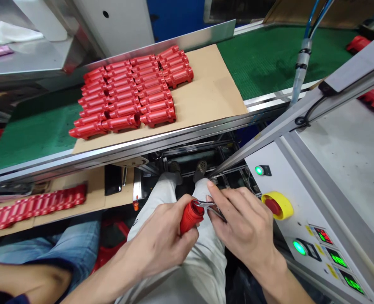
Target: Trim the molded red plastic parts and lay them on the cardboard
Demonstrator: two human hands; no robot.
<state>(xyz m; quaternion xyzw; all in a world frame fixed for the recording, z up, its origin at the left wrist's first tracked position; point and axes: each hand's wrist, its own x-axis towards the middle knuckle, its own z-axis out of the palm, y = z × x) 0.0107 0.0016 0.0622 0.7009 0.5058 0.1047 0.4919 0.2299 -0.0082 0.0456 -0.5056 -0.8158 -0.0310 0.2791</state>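
My left hand [163,234] is closed around a red ribbed plastic tube [191,216], its open end tilted toward my right hand. Between the fingers of my right hand [244,223] is a small shiny metal hand tool [217,210], possibly nippers. The tool's tip meets the rim of the tube's opening; whether it cuts or only touches there I cannot tell. My fingers hide much of the tool's handle. Both hands are above my lap. Beyond them, several rows of similar red plastic tubes [125,99] lie on a cardboard sheet [212,97].
The cardboard rests on a green conveyor belt [253,59] with a metal edge. At right stands a control panel [288,181] with a red-and-yellow emergency stop button [277,205]. A co-worker's arm [25,276] is at lower left, near a shelf with more red parts [37,204] and a phone [113,179].
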